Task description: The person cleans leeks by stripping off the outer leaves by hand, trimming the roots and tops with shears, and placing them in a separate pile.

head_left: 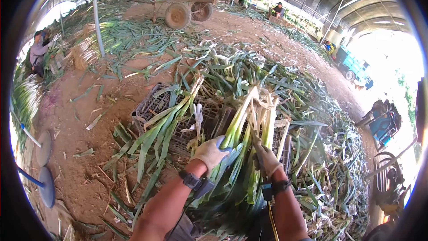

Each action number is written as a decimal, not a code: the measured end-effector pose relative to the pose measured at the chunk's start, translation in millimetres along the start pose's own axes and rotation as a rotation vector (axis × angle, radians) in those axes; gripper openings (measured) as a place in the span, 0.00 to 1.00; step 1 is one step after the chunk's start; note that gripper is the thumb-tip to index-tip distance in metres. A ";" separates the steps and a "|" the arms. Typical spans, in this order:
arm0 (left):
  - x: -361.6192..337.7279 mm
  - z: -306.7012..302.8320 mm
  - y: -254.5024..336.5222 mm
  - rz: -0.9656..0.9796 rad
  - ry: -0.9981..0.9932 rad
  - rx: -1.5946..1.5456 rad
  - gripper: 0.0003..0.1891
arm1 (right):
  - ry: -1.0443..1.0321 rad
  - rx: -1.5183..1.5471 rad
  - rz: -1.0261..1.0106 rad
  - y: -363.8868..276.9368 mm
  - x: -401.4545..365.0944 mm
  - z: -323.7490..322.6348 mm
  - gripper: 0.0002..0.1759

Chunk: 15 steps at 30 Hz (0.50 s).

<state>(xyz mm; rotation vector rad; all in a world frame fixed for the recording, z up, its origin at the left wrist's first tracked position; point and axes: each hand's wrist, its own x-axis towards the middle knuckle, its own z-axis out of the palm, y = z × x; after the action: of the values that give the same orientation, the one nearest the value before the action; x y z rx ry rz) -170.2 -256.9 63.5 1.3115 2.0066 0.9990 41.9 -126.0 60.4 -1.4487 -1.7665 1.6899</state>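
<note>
My left hand (211,154), in a pale work glove with bluish-grey fingertips, is closed around the green part of a thick leek (236,125). To its right, my right hand (268,159), also gloved, has its darker fingers pressed against the stalks of more leeks (268,127); the far side of its grip is hidden. The pale root ends point away from me and the leaves hang down toward my lap, blurred at the bottom. Under the stalks are dark plastic crates (178,138). Several other leeks (171,120) lie across the crates on the left.
A heap of leek leaves (312,151) spreads right and behind the crates. Round stool seats (46,186) stand on bare soil at left. Farther off are a two-wheeled cart (178,15), a metal pole (96,18), a seated person (38,53) and a blue truck (352,67).
</note>
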 end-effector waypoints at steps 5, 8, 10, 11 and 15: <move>29.7 51.9 29.5 -0.008 -0.013 0.029 0.33 | 0.131 0.201 -0.046 19.8 -24.0 -29.9 0.33; 43.9 90.7 24.4 0.048 -0.054 0.059 0.33 | 0.163 0.175 -0.028 17.4 -17.8 -33.4 0.32; 50.4 114.0 8.4 0.019 -0.068 -0.016 0.34 | 0.166 0.201 -0.017 14.9 -12.2 -33.7 0.30; 50.7 113.2 10.1 0.017 -0.069 -0.014 0.34 | 0.176 0.232 -0.036 17.0 -6.7 -33.5 0.30; 48.7 106.7 1.4 0.073 -0.207 0.133 0.27 | 0.066 0.283 -0.058 25.1 3.8 -16.2 0.33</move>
<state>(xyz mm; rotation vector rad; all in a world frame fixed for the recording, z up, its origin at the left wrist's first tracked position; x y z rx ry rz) -107.0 -180.7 0.7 1.5031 1.9056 0.7387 63.9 -118.7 41.2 -1.3001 -1.4514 1.7566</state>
